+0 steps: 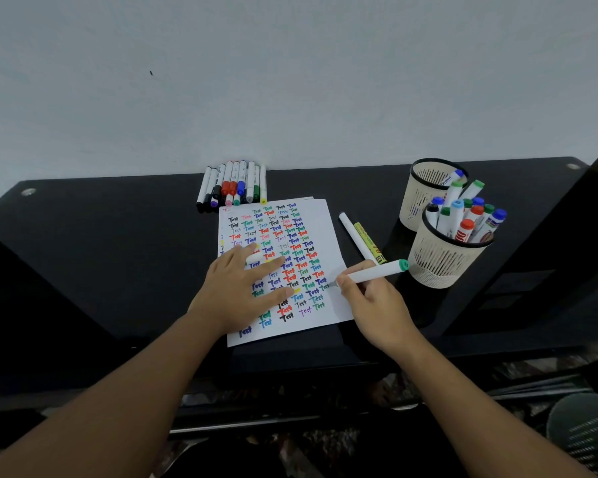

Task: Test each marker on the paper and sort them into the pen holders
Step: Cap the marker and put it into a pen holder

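A: status? We've got the right hand [370, 298] gripping the green-capped marker [373, 272], tip on the paper [328, 232] at its right edge.

B: yep. Left hand [246, 288] flat, fingers straight, pinning the sheet w/ the cap [254, 258] under them.

A: risks?

B: tip's near the edge, could run onto the worktop [118, 236]. Front holder [446, 260] is packed; we may knock it when dropping this one in.

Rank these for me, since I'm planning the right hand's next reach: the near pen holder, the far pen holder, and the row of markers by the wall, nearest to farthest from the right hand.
1. Near pen holder, just right of the right hand.
2. Far pen holder, behind the near one.
3. Row of markers, far back left by the wall.
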